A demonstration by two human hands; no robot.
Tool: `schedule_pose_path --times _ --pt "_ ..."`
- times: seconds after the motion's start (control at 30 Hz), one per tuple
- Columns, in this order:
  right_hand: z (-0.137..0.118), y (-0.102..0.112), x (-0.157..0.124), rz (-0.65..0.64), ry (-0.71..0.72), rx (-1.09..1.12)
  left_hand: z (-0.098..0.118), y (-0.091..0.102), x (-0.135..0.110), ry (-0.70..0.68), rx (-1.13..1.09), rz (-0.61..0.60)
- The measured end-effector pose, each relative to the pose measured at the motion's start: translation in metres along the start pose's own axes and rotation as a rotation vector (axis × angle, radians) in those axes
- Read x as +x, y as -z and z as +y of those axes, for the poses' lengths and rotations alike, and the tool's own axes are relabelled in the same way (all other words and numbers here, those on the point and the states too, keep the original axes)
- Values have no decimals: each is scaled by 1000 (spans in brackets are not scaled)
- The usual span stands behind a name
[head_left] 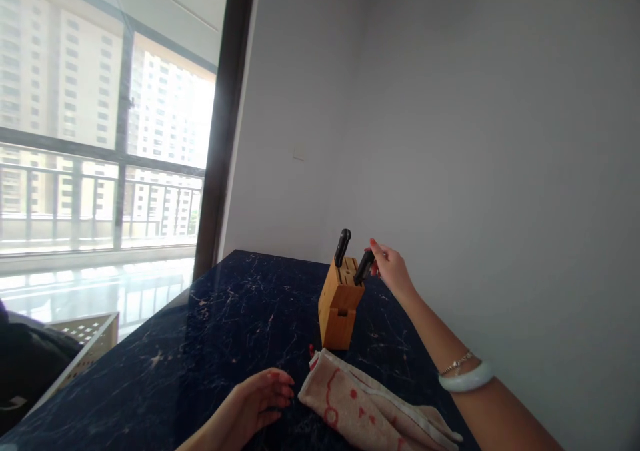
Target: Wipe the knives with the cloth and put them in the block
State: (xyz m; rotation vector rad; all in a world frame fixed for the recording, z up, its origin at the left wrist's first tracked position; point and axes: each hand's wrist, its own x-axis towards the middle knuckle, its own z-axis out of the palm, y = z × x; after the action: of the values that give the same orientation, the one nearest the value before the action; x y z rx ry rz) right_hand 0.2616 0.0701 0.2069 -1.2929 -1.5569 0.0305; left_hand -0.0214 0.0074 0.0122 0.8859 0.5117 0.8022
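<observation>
A bamboo knife block (pixel 340 308) stands on the dark blue marble countertop (pixel 235 324). Two black knife handles stick out of its top. One black handle (pixel 343 246) stands nearly upright, and the other (pixel 364 268) leans towards the right. My right hand (pixel 393 269) is raised at the block's upper right, its fingers closed around the leaning handle. My left hand (pixel 260 401) rests near the front of the counter, fingers loosely curved and holding nothing, just left of a folded beige towel with a red pattern (pixel 365 404). A small red item (pixel 311 351) is partly hidden behind the towel.
A grey wall (pixel 450 138) rises behind the counter's right side. A large window with a balcony railing (pixel 100 184) lies to the left. A pale slatted crate (pixel 95 334) and a dark cloth (pixel 30 364) sit below the counter's left edge.
</observation>
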Motion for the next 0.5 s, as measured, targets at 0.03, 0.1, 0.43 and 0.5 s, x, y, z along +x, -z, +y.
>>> schedule_pose_path --times 0.03,0.1,0.43,0.5 --pt "5 -1 -6 11 -9 6 0 -1 -1 -2 8 -4" --pt "16 -1 -24 41 -28 15 0 -2 -2 0 32 4" --pt "77 12 -157 -354 -150 -167 8 -4 3 -167 611 -5" --pt "81 23 -176 -420 -165 -212 9 -10 4 -209 774 -5"
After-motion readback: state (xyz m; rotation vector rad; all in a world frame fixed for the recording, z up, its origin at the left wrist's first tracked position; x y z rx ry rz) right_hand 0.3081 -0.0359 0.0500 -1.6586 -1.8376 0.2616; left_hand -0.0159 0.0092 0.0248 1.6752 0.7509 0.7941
